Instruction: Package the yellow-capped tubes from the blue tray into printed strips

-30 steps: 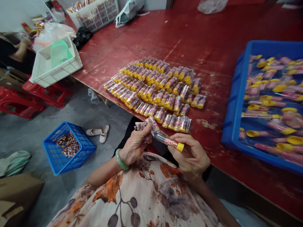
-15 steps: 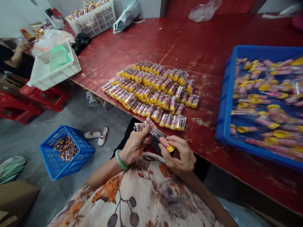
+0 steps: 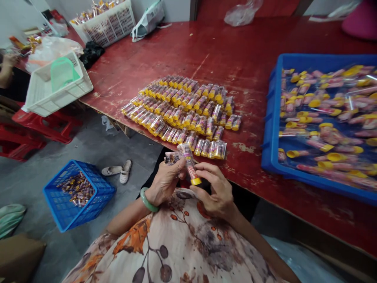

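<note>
My left hand (image 3: 167, 177), with a green bangle at the wrist, grips a clear tube (image 3: 189, 165) with a yellow cap, held over my lap. Small printed labels (image 3: 172, 158) are also pinched in that hand. Beside the tube's capped end, my right hand (image 3: 216, 190) has its thumb and fingers apart, with nothing held between them; its fingertips are close to the tube. Just beyond both hands, rows of similar yellow-capped tubes (image 3: 176, 103) lie on the red table (image 3: 253, 94).
On the right stands a blue tray (image 3: 270, 118) of capped tubes. A blue basket (image 3: 101, 196) and white shoes (image 3: 125, 171) are on the floor at left. White crates (image 3: 60, 98) and a person's arm (image 3: 6, 70) are farther left.
The tube has turned more upright and shifted left in my left hand. My right hand has loosened from its yellow end. The whole view has shifted slightly.
</note>
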A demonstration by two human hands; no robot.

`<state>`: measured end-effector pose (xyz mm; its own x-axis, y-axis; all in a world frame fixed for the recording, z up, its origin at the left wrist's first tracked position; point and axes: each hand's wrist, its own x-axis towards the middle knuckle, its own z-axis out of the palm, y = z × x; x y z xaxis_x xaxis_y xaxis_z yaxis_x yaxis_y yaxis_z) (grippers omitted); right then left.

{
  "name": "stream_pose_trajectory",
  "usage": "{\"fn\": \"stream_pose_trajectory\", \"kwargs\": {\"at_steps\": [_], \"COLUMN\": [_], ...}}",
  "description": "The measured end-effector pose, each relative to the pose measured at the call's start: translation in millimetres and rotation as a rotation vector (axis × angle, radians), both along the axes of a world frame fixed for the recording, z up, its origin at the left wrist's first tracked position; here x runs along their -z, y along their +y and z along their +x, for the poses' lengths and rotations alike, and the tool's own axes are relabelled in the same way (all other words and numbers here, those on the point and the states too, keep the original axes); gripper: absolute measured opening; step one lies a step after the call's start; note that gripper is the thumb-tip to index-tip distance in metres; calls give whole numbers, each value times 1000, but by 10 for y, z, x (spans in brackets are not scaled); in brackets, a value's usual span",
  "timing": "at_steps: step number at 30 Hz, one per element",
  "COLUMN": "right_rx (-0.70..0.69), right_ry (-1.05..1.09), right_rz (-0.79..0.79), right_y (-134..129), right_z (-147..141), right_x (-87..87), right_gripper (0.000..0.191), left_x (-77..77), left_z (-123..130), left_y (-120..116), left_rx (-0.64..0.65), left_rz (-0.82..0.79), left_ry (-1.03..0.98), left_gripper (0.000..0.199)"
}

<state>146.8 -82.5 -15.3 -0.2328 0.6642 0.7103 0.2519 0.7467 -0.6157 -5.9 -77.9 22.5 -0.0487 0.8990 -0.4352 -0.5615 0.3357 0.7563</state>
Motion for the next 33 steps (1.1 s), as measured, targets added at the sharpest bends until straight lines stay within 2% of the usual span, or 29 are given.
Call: {"fn": "stream_pose_trajectory", "kwargs": {"at_steps": [1, 3, 7, 10, 18, 26, 33], "right_rx": [-60, -49, 178, 279, 215, 297, 300], "right_ry": [-4, 5, -37, -57, 78, 54, 83], "right_rz": [-53, -66, 120, 190, 63, 101, 80], "right_y": [3, 3, 9, 34, 19, -20, -53], "right_z": [32, 76, 57, 14, 19, 4, -8], "right_x": [-15, -23, 0, 2, 74, 36, 89], "right_gripper": [32, 33, 35, 32, 32, 33, 36], "left_x": [-1, -5, -10, -11, -35, -23, -21], "left_z": [-12, -23, 19, 64, 102, 126, 139], "left_y": [2, -1, -37, -66, -70, -77, -87], "left_rx": [26, 81, 145, 178, 181, 165, 160], "left_rz": [5, 19, -14, -56, -5, 5, 7], "left_ry": [-23, -54, -49, -43, -30, -7, -23], "left_gripper": [40, 38, 37, 38, 40, 37, 37]}}
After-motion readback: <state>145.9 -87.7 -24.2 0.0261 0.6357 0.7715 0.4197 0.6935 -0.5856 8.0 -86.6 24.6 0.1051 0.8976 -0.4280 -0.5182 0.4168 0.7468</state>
